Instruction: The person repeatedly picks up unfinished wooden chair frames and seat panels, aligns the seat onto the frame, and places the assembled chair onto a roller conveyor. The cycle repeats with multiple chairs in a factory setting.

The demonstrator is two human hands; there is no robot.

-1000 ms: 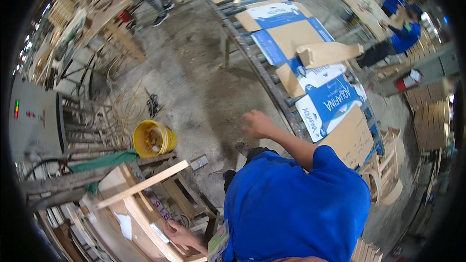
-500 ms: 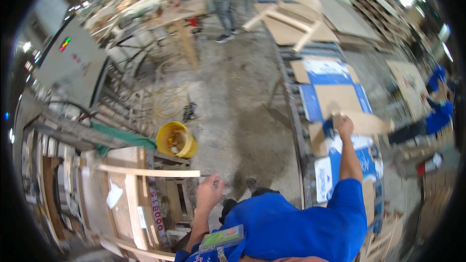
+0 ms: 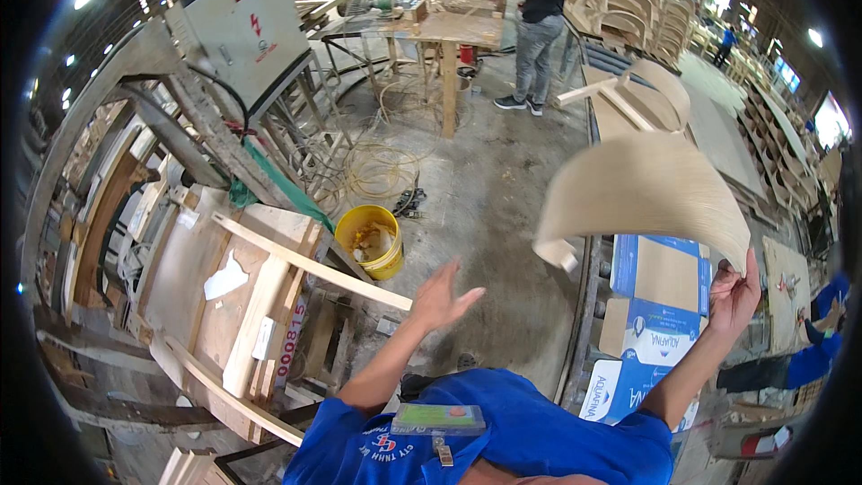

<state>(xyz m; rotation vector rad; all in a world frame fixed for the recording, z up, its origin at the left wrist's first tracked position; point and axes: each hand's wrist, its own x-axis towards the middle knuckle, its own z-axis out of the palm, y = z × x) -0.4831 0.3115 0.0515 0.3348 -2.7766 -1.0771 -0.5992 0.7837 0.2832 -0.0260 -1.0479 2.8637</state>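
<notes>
A curved, bent-plywood panel (image 3: 642,184), shaped like a chair back, is raised above the roller conveyor. My right hand (image 3: 736,295) grips its right end with the thumb and fingers. Its other end hangs free over the aisle, slightly blurred. On the left, my left hand (image 3: 442,298) is empty, its fingers spread. It hovers near the end of a wooden strip on a wooden frame assembly (image 3: 260,305). Under the panel, flattened blue-and-brown cardboard (image 3: 669,277) covers the conveyor.
A yellow bucket (image 3: 371,242) with scraps stands on the floor beside cables. A grey control cabinet (image 3: 241,31) rises at the left. Another curved piece with wooden legs (image 3: 648,99) lies farther along the conveyor. One person (image 3: 541,27) works at a far table; another (image 3: 799,350) is at right.
My right hand has lifted the curved panel off the cardboard and swung it upward. My left hand has moved up and right, fingers spreading. The view has shifted.
</notes>
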